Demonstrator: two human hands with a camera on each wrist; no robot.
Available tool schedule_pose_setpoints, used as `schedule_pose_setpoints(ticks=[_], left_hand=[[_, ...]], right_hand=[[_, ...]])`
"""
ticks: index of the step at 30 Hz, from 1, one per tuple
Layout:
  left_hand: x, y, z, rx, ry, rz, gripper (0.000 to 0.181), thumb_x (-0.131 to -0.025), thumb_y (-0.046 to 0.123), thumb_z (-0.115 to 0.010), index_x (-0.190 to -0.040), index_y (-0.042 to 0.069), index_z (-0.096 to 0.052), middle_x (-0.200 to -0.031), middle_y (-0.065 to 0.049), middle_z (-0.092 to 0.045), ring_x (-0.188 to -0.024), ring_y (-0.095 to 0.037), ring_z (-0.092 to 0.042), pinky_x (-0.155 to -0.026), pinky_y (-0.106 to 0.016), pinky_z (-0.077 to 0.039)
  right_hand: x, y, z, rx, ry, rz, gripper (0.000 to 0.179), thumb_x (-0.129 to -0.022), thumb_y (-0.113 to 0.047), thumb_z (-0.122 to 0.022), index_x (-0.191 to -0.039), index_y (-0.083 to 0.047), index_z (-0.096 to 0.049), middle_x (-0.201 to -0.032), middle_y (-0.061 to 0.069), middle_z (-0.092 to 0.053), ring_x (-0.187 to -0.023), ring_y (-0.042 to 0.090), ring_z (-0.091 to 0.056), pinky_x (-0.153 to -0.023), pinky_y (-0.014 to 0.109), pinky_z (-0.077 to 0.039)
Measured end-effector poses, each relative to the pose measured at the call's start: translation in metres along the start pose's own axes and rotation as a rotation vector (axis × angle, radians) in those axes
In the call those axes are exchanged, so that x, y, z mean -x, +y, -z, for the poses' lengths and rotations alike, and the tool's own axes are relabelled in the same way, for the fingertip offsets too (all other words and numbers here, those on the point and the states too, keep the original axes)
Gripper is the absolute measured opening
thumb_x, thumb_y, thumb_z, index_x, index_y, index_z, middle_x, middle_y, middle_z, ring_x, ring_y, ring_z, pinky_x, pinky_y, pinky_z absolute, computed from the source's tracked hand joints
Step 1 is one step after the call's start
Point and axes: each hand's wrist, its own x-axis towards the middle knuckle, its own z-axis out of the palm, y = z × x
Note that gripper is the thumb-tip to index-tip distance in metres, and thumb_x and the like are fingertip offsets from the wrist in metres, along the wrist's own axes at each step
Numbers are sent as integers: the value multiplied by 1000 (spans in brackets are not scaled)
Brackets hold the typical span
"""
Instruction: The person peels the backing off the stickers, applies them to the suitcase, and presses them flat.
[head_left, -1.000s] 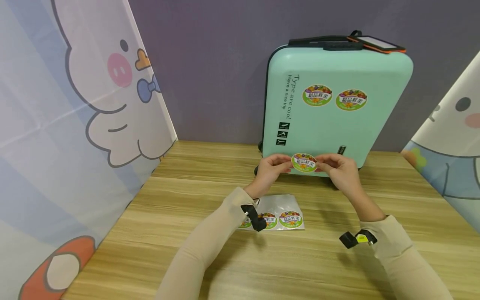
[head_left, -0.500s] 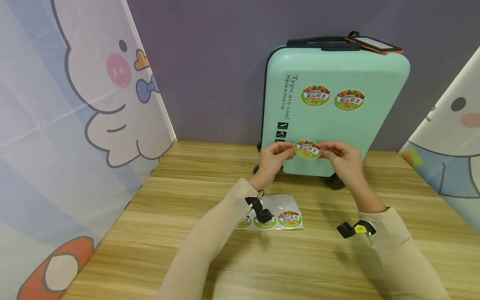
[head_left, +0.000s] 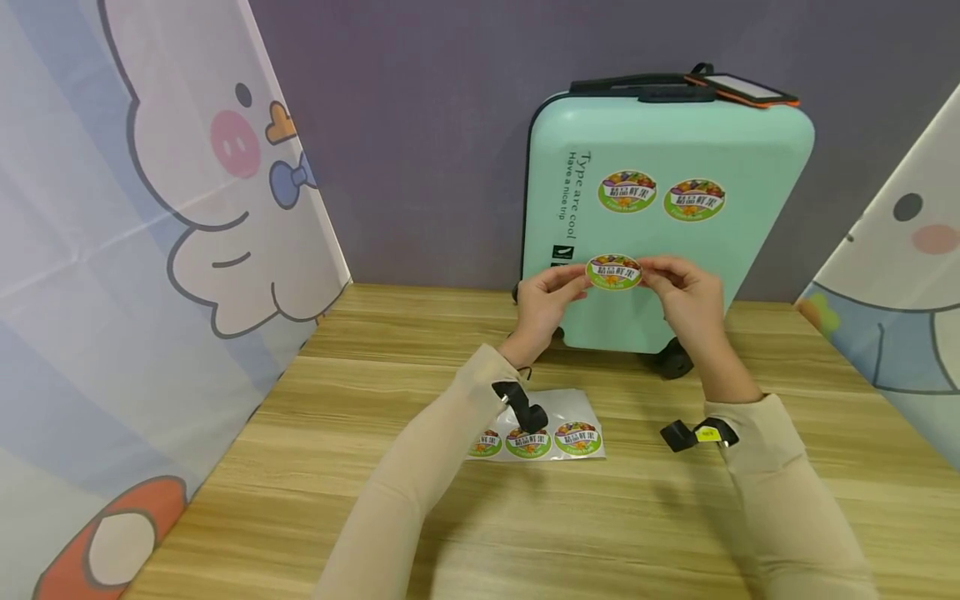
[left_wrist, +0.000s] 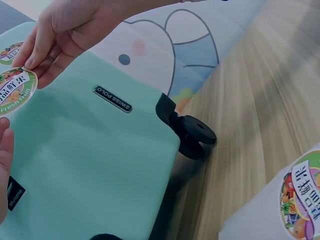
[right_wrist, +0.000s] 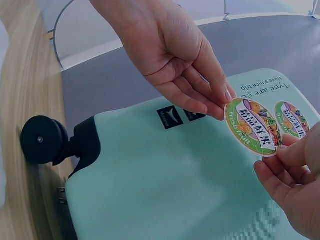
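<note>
Beige left sleeve partly hid the glossy white sticker sheet. Left hand and right hand pinched opposite edges of an oval green-and-white fruit sticker before the mint-green hard-shell suitcase; shell contact unclear.

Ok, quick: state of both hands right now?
Left hand: closed, pinching one edge of an oval fruit sticker.
Right hand: closed, pinching the opposite edge of the same oval fruit sticker.
</note>
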Motion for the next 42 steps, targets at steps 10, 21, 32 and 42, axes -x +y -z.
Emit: schedule_pose_setpoints(ticks=[10,21,32,42], left_hand=[[-6,7,0,-15,0,-35,26,-90,-6,-69,-115,-11,-68,-110,-24,-70,-90,-17,-72,-81,-36,-59],[-12,14,0,-68,-41,-50,36,-91,-10,-65,-126,-8,-64,-118,-24,-68,-106,-29,-68,-88,-30,-56],[-15,18,4,-150,-71,-32,45,-92,-5,-67,-136,0,-60,-127,-16,-65,-112,-13,-64,-90,-26,-53],[-15,22,3,-207,-115,-21,50,-92,-6,-66,-140,3,-57,-131,-14,-63,-115,-12,-61,-85,-23,-52]], right_hand=[[-9,-5,-8,-149,30,13,23,-100,-1,-57,-117,8,-69,-98,-10,-63,-88,3,-65,-82,18,-53],[-17,-14,-17,-260,18,52,29,-99,9,-46,-122,15,-63,-100,-3,-57,-95,10,-59,-89,18,-50],[-19,-16,-20,-262,47,53,32,-97,11,-45,-124,13,-62,-101,-3,-54,-94,10,-59,-89,20,-51],[-22,-14,-23,-165,84,67,34,-95,13,-50,-123,5,-66,-103,-10,-54,-97,3,-56,-89,19,-50]])
